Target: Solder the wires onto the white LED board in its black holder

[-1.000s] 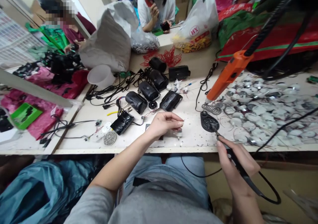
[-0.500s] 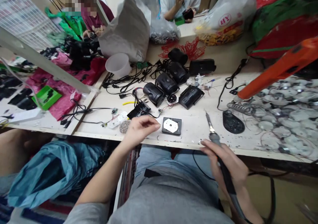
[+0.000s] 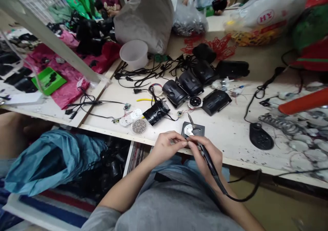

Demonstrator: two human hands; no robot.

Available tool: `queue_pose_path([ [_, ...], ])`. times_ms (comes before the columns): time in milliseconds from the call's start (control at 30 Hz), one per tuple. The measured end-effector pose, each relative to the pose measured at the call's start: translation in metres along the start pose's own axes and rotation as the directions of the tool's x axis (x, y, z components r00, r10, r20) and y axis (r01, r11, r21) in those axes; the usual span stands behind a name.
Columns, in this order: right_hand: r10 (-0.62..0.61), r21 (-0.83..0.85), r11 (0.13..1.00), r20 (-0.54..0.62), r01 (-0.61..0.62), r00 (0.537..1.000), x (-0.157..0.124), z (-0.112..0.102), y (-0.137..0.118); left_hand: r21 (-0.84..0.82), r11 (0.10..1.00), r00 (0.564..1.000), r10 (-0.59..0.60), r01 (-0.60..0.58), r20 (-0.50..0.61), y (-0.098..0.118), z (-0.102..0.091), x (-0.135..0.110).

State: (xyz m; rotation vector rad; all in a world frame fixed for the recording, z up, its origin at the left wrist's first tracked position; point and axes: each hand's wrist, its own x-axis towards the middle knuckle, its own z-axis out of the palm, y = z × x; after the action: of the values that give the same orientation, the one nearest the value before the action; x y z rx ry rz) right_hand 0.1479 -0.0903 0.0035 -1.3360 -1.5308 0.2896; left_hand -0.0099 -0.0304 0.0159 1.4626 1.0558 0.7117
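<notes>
My right hand (image 3: 214, 149) grips a soldering iron (image 3: 211, 168); its metal tip points away from me, above a small dark square block (image 3: 200, 131). On that block lies a white plate (image 3: 189, 130), partly covered by the iron. My left hand (image 3: 167, 145) is closed in a pinch, its fingertips meeting those of my right hand at the block's near edge. Whatever is between the left fingertips is too small to make out. Left of the block are a black housing (image 3: 156, 113) with wires and a round dish of metallic wire or beads (image 3: 139, 126).
Several black housings (image 3: 191, 82) and tangled black cables stand behind the block. To the right are a black teardrop-shaped part (image 3: 260, 136), a coiled spring holder (image 3: 276, 124) and an orange tool (image 3: 304, 100). A white tub (image 3: 133, 53) sits at the back. Co-workers sit across the bench.
My right hand has brought the soldering iron left over the block. My left hand has moved to meet it. The view has shifted, and the white plate is now partly hidden.
</notes>
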Motion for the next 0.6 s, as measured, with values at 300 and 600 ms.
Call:
queue_pose_path([
  [300, -0.169, -0.115, 0.979, 0.015, 0.169, 0.986, 0.0, -0.002, 0.006, 0.428, 0.857, 0.958, 0.264, -0.287, 0.112, -0.011, 0.008, -0.001],
  [600, -0.305, -0.218, 0.928, 0.024, 0.302, 0.952, -0.007, -0.014, 0.005, 0.665, 0.559, 0.833, 0.522, -0.495, 0.182, -0.025, 0.021, -0.001],
])
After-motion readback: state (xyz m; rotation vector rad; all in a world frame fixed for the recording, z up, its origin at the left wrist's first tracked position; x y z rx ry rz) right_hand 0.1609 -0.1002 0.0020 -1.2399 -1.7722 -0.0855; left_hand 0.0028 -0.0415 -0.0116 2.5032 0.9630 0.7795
